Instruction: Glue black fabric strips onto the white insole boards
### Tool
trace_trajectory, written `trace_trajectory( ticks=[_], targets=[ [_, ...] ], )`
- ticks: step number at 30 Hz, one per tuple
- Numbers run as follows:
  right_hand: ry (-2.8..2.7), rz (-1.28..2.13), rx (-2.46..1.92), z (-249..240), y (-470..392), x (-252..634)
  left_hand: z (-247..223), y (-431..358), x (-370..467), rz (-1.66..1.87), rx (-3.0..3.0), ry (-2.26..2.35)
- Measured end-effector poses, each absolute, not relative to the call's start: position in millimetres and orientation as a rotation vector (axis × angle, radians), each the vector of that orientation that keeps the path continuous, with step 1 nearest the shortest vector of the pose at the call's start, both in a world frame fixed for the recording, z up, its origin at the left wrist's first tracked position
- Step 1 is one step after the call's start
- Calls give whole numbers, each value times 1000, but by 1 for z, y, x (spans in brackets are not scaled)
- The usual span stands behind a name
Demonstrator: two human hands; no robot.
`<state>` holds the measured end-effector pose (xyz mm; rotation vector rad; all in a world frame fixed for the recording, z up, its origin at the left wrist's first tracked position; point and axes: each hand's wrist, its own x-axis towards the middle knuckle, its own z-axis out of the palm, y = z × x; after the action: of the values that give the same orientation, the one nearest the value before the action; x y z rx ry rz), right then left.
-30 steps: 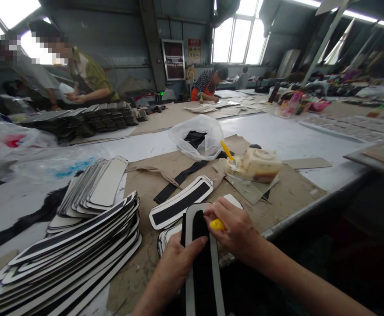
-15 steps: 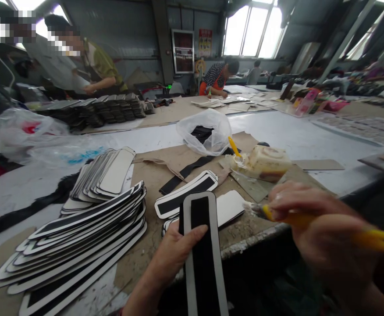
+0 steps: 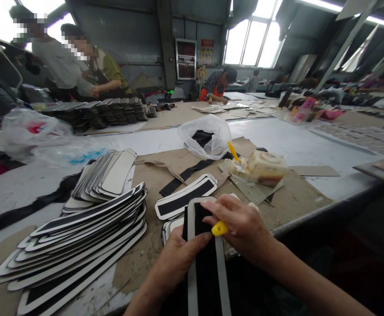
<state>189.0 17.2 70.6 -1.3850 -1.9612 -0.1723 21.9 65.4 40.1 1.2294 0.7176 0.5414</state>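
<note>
A long panel (image 3: 205,263), black down the middle with a pale border, is gripped by my left hand (image 3: 174,259), thumb on its face. At the panel's upper end, my right hand (image 3: 243,224) has its fingertips on the black part and border. That same hand keeps a glue brush tucked in its grip; the yellow handle end (image 3: 220,228) points toward me and most of its head is hidden. Just behind lie similar panels (image 3: 185,196) in a small pile. A glue-smeared container (image 3: 266,166) with another yellow-handled tool (image 3: 233,151) stands farther back.
A big fanned stack of bordered panels (image 3: 80,250) covers the left, with plain pale pieces (image 3: 118,171) behind it. Beyond are a plastic bag (image 3: 223,136) of black strips, a black strip (image 3: 185,177) and crumpled bags (image 3: 34,131). Several people work at far tables.
My right hand has swung left from beside the table edge to the panel's top, turning the brush so its handle end faces me. My left hand still grips the panel.
</note>
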Motion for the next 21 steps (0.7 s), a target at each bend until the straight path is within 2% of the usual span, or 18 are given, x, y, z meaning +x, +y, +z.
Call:
trace_trajectory(
  ticks=[5, 14, 21],
  targets=[
    [-2002, -62, -1405, 58, 22, 184, 37, 65, 21, 586, 1354, 692],
    [-2209, -241, -1264, 62, -3, 170, 44, 65, 21, 693, 1310, 771],
    [-2243, -22, -1151, 80, -3, 180, 53, 67, 15, 715, 1352, 726]
  ],
)
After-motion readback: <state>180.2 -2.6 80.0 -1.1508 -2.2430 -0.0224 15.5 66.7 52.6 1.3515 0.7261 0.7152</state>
